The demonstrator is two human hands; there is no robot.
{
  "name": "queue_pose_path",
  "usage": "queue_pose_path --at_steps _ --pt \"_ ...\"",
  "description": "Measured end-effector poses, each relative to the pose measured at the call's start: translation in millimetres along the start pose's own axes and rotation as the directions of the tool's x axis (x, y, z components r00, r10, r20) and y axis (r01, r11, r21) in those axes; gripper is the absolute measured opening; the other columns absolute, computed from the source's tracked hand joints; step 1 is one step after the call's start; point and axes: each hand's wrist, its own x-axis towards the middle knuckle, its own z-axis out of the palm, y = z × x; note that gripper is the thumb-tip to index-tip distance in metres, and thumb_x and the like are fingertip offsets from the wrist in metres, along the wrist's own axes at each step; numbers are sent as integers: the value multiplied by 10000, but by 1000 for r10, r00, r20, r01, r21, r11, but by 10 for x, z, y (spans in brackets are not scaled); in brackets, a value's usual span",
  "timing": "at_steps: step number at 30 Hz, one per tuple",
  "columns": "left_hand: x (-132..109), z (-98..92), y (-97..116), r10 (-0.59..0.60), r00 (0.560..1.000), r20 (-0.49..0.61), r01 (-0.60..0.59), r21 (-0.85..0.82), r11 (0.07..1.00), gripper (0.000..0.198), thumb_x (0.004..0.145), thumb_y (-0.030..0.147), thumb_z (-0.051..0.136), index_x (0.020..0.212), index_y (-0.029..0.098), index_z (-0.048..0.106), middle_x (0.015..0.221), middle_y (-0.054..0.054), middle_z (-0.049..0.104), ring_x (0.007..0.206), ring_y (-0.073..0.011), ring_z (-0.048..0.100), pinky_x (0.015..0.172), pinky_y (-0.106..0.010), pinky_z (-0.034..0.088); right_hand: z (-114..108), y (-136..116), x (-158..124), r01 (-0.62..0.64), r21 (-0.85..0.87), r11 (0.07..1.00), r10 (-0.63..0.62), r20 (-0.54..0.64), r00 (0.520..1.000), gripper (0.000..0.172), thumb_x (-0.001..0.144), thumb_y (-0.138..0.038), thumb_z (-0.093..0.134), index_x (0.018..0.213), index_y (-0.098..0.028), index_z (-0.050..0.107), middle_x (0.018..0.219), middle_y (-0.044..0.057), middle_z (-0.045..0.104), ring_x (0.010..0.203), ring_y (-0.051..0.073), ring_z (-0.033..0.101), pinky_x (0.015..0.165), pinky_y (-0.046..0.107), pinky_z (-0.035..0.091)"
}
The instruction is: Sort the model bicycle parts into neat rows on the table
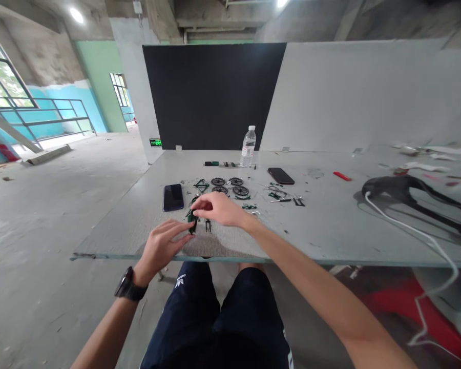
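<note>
My left hand (164,245) and my right hand (218,208) meet near the table's front edge, both pinching a small green and black model part (192,222). A tiny black piece (208,224) stands just right of it. Behind my hands lie several small black spoked wheels (229,186) and a green frame piece (201,185). More small parts and tools (282,195) are scattered to the right.
A dark blue phone (173,197) lies left of the parts, a second phone (280,176) further right. A water bottle (248,147) stands at the back. A red tool (341,176), a black stand (407,190) and a white cable (415,231) occupy the glass table's (330,236) right side.
</note>
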Motion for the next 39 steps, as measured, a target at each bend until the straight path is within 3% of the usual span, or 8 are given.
queue_pose_path --at_steps 5,10,15,20,23,26,33,39 --pt "-103 -91 235 274 961 49 -271 -53 961 316 916 168 714 1219 256 702 931 -23 787 851 -171 713 746 -294 590 288 -182 -751 -33 135 990 63 -227 972 174 960 -418 618 1050 -274 656 878 14 705 767 179 642 710 337 519" --pt "-266 -114 663 357 933 46 -357 -11 934 347 897 152 738 1233 222 681 966 -30 794 898 -186 731 749 -313 615 558 -279 -1264 -98 226 969 163 -288 944 193 979 -456 589 1105 -319 644 842 4 682 762 187 639 635 324 504" --pt "-405 -93 892 358 934 22 -358 6 934 322 897 149 738 1210 204 684 975 -28 798 893 -191 741 734 -320 627 603 -267 -1439 -114 261 959 194 -304 933 183 960 -451 627 1094 -334 668 857 3 698 789 202 663 672 344 520" --pt "-259 -142 654 184 976 113 -190 48 981 370 925 404 718 1258 258 652 1133 -68 770 1012 -242 724 858 -403 614 499 -205 -1497 -129 287 949 253 -449 857 228 947 -481 639 1109 -326 682 889 32 685 798 220 662 624 342 526" --pt "-110 -100 398 -17 978 208 -47 301 952 802 886 652 653 1510 190 455 1438 -177 607 1307 -354 591 1033 -529 529 463 -185 -1551 -128 307 943 269 -475 838 249 946 -496 638 1120 -324 680 880 34 670 780 217 649 623 339 538" --pt "-104 -7 232 -49 941 335 -87 380 921 899 884 729 583 1547 153 392 1520 -190 527 1391 -365 518 1124 -559 453 468 -182 -1625 -165 286 944 284 -449 847 237 968 -478 615 1124 -311 678 898 26 676 811 202 653 673 324 539" --pt "-488 -104 226 71 978 194 -128 296 946 241 1025 319 560 1203 181 645 1194 -93 725 1144 -245 662 968 -420 552 434 -281 -1478 -163 151 975 211 -404 890 238 1011 -434 561 1152 -275 667 913 25 676 824 170 636 648 271 487" --pt "-571 -304 185 165 978 130 -188 187 964 185 999 106 558 1149 161 653 1127 -83 723 1047 -183 650 893 -318 570 527 -400 -684 -88 -176 980 40 -261 965 202 1024 -246 546 1164 -259 691 954 26 729 879 174 649 764 301 450"
